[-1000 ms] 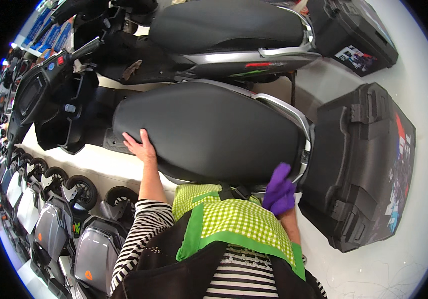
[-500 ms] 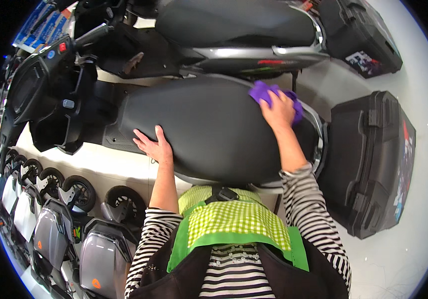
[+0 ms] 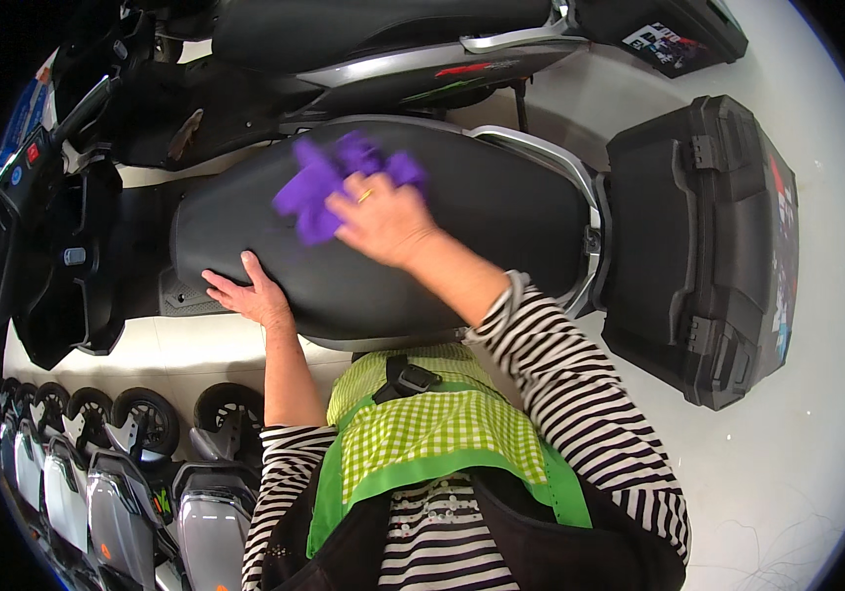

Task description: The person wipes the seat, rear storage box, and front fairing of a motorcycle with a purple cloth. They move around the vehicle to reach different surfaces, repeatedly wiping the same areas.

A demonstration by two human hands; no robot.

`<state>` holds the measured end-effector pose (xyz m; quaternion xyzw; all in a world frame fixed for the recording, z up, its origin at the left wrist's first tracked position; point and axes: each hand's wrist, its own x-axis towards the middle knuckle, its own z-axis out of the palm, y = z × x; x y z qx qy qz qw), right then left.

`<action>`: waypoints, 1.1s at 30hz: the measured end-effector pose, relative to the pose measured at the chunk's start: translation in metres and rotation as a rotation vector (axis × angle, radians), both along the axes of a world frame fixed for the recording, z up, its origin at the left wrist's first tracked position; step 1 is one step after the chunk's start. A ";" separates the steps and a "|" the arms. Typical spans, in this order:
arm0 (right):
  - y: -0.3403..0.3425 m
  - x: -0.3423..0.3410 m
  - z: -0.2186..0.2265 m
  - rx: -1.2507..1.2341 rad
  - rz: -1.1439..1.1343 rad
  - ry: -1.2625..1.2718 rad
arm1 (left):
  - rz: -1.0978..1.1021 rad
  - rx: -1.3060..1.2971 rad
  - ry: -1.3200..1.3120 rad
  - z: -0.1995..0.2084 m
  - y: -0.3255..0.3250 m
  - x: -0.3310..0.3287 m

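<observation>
Before me lies the long black seat (image 3: 501, 227) of a scooter, its front end to the left. My right hand (image 3: 383, 219) presses a bunched purple cloth (image 3: 309, 202) onto the seat left of its middle; part of the cloth spreads out ahead of the fingers, slightly blurred. A yellow ring shows on that hand. On the seat's near edge, toward the front, my left hand (image 3: 255, 293) rests with fingers and thumb apart, holding nothing.
A black top box (image 3: 688, 251) sits behind the seat, past a silver grab rail (image 3: 541, 158). Another scooter (image 3: 393, 74) stands close alongside at the far side. Lower left is a row of grey and white scooter-like vehicles (image 3: 211, 522) with black wheels (image 3: 147, 419).
My right hand has swept the purple cloth leftward from the seat's rear to its front half. My left hand stays at the near edge, while the whole view has shifted.
</observation>
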<state>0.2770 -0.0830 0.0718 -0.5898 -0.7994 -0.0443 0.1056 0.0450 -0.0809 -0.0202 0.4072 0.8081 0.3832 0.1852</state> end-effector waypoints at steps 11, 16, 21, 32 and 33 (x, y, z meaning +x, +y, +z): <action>-0.048 0.212 0.030 -0.267 -0.823 -0.188 | 0.046 -0.072 -0.047 0.012 0.000 0.005; -0.136 0.150 0.030 -0.148 -0.789 -0.095 | 0.039 -0.072 -0.044 0.012 0.000 0.005; -0.249 0.100 0.021 -0.159 -0.634 0.032 | 0.017 -0.053 -0.022 0.012 0.000 0.004; -0.390 0.127 -0.062 0.484 -1.664 1.752 | 0.049 -0.160 0.001 0.017 0.001 0.006; -0.387 0.136 -0.050 0.616 -1.532 1.798 | 0.049 -0.164 -0.011 0.018 0.001 0.007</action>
